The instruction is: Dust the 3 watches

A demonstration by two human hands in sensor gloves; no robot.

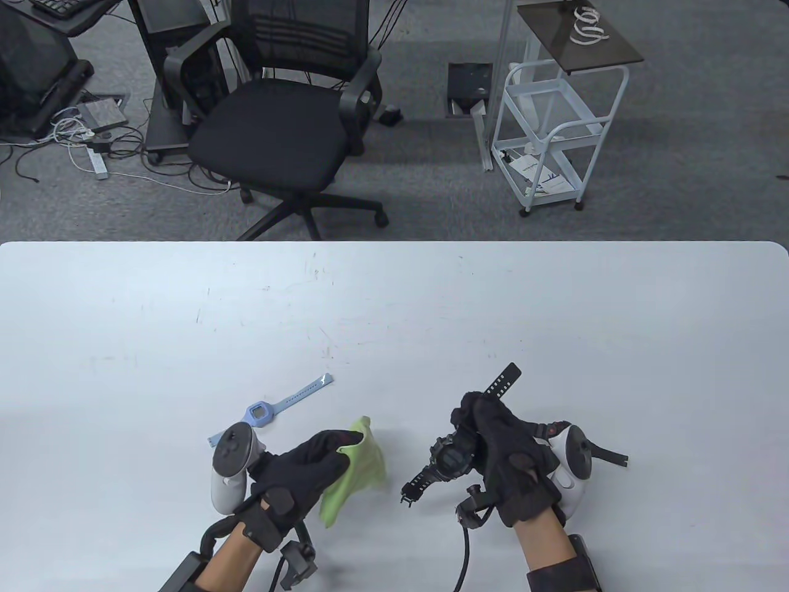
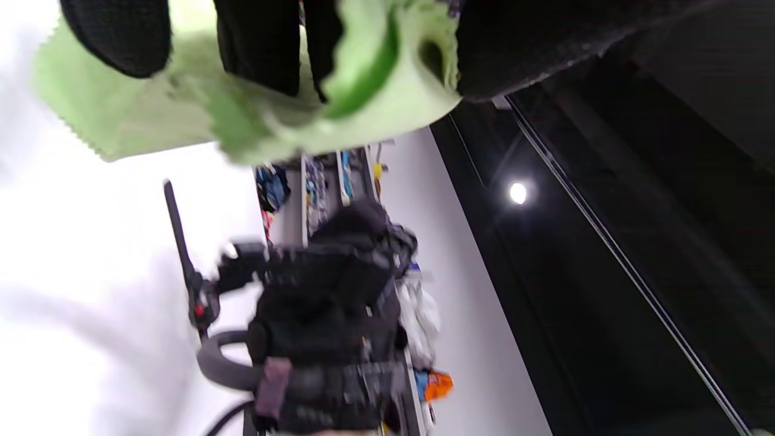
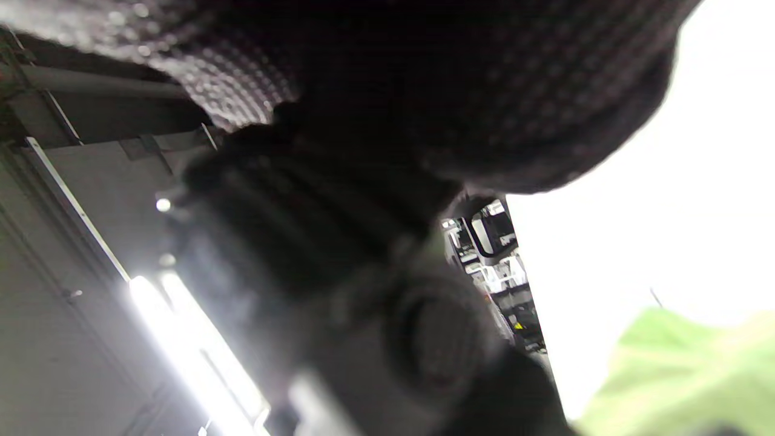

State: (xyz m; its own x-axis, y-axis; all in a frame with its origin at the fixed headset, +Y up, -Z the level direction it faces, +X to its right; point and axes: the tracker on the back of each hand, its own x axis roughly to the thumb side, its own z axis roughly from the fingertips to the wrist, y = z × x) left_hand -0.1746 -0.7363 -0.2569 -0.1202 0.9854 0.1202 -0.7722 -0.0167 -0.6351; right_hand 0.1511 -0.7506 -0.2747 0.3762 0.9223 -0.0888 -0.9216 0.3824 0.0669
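My right hand (image 1: 478, 425) grips a black digital watch (image 1: 450, 457) by its strap, a little above the table; one strap end (image 1: 504, 379) sticks out past the fingers, the other hangs toward the table. In the right wrist view the watch (image 3: 339, 260) fills the middle, blurred. My left hand (image 1: 320, 459) pinches a light green cloth (image 1: 357, 472) just left of the watch; the cloth (image 2: 254, 115) bunches under the fingers in the left wrist view. A light blue watch (image 1: 262, 412) lies flat on the table behind the left hand. I see no third watch.
The white table (image 1: 555, 308) stretches wide behind the hands. Beyond its far edge stand a black office chair (image 1: 277, 123) and a white wire cart (image 1: 548, 135) on the carpet.
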